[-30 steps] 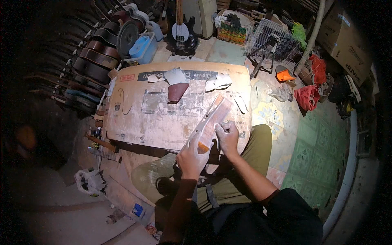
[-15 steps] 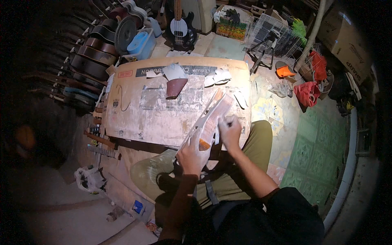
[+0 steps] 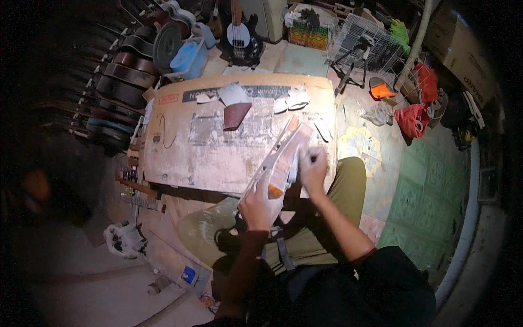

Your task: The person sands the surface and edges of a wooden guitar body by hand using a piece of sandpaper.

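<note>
My left hand is closed on the lower end of a long, shaped wooden piece, dusty and streaked orange-brown, tilted up toward the right over the near right part of a cardboard-covered work surface. My right hand is closed at its right side, slightly blurred; a pale thin strip shows at its fingers, probably a scrap of paper. Farther back on the cardboard lie a dark red sheet, a grey sheet, white folded scraps and a loose pale strip.
Several stacked guitars line the left. Behind the cardboard are a blue tub, an upright bass guitar, a wire cage and tripod legs. Right: orange container, red bag. Tools lie left of the cardboard.
My right hand has risen and moved right along the wooden piece. The piece and my left hand have shifted slightly upward; the cardboard also appears higher in view.
</note>
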Motion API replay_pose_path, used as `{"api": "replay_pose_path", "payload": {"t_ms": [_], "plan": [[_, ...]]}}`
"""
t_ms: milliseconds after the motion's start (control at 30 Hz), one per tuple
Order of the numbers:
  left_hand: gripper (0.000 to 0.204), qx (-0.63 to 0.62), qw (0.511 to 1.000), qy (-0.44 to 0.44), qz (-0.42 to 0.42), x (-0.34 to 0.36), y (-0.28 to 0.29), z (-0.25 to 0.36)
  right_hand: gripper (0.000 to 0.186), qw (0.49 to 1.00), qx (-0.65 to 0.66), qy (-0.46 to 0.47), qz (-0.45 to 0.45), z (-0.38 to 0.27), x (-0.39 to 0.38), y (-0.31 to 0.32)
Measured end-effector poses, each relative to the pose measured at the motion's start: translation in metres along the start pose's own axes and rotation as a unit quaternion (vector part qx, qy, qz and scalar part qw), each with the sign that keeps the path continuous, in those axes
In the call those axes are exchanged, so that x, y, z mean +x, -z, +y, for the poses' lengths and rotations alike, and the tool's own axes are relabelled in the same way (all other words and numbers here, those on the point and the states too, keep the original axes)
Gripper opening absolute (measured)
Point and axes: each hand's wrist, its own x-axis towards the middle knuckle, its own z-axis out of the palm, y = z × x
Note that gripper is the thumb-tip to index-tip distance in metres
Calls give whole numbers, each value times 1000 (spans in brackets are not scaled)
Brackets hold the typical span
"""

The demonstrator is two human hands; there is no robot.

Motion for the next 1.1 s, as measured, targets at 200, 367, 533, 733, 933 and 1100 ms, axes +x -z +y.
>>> {"api": "replay_pose_path", "payload": {"t_ms": [200,367,533,733,933,1100], "plan": [[61,-39,999,20,13,1,7,4,25,999,2,-18,30,-19,23,-6],[63,-36,999,17,23,4,17,6,26,999,-18,29,-15,-5,15,-7],[64,-49,997,53,-4,7,10,8,31,988,-29,-107,105,36,104,7],[49,-74,992,101,17,30,24,-7,36,976,-32,-215,-33,59,19,26],[41,-236,960,142,-52,73,27,-78,29,957,80,-231,-158,108,-44,37],[50,-294,899,193,-260,122,66,-76,25,947,64,-203,-242,105,-43,27]]}}
